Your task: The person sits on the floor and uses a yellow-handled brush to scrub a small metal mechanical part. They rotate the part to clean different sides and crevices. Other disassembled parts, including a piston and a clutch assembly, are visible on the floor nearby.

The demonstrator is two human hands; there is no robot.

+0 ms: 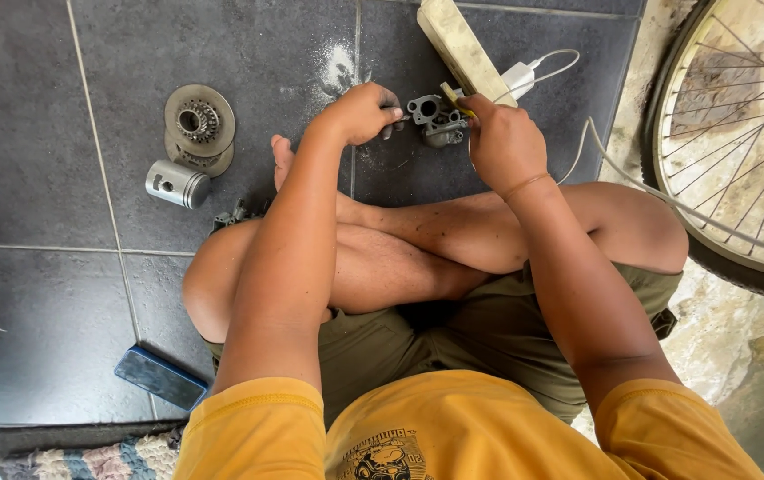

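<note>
I sit cross-legged on dark floor tiles. A small grey metal carburetor body (436, 119) rests on the tile in front of my shins. My left hand (362, 110) is closed beside its left side, fingers touching or gripping its edge. My right hand (503, 138) is closed on a thin tool with a yellowish handle (451, 96), whose tip meets the top of the carburetor.
A metal piston (178, 183) and a round geared clutch plate (199, 126) lie at the left. A phone (161, 377) lies by my left knee. A white power strip (458, 46) with a charger and cable sits ahead. A bicycle wheel (737, 151) stands at the right.
</note>
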